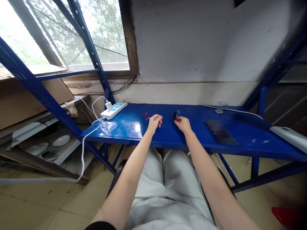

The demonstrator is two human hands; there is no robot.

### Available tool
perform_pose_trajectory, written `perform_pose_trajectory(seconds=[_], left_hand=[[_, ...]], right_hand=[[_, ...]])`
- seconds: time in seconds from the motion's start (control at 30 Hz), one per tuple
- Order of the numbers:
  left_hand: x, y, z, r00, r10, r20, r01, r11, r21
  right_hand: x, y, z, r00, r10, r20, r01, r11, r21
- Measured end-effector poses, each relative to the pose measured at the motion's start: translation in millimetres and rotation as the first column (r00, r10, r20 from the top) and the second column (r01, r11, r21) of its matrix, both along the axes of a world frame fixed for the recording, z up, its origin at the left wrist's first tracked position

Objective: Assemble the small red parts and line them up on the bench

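My left hand [154,122] rests on the blue metal table [134,127] with its fingers curled in; I cannot make out anything inside them. A small red piece [146,116] stands just to its left. My right hand [183,123] lies a little to the right, fingers pinched on a small red and black part [176,117]. A tiny clear piece [177,112] sits just beyond that hand. A short row of small dark screws [190,110] lies farther back.
A white power strip [113,110] with a plugged charger and white cable lies at the table's left end. A clear glass cup [221,107] stands at the back right, a white device [289,135] at the far right. Blue rack struts frame both sides.
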State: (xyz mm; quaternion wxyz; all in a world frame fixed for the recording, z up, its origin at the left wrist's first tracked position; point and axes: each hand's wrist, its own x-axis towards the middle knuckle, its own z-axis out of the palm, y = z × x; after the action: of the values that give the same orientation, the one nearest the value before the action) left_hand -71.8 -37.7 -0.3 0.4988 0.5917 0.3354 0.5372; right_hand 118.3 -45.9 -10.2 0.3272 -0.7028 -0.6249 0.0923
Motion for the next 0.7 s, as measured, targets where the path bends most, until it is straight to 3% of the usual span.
perform_pose_trajectory(seconds=[0.3, 0.7], left_hand=[[0.2, -0.6, 0.9, 1.000, -0.006, -0.027, 0.006, 1.000, 0.003], [-0.2, -2.0, 1.9, 0.999, -0.008, -0.048, 0.009, 1.000, 0.024]], right_hand=[[1.0, 4.5, -0.5, 0.998, -0.046, 0.031, 0.049, 0.995, -0.092], [-0.8, 9.2, -1.4, 0.996, -0.046, 0.070, 0.052, 0.995, -0.083]])
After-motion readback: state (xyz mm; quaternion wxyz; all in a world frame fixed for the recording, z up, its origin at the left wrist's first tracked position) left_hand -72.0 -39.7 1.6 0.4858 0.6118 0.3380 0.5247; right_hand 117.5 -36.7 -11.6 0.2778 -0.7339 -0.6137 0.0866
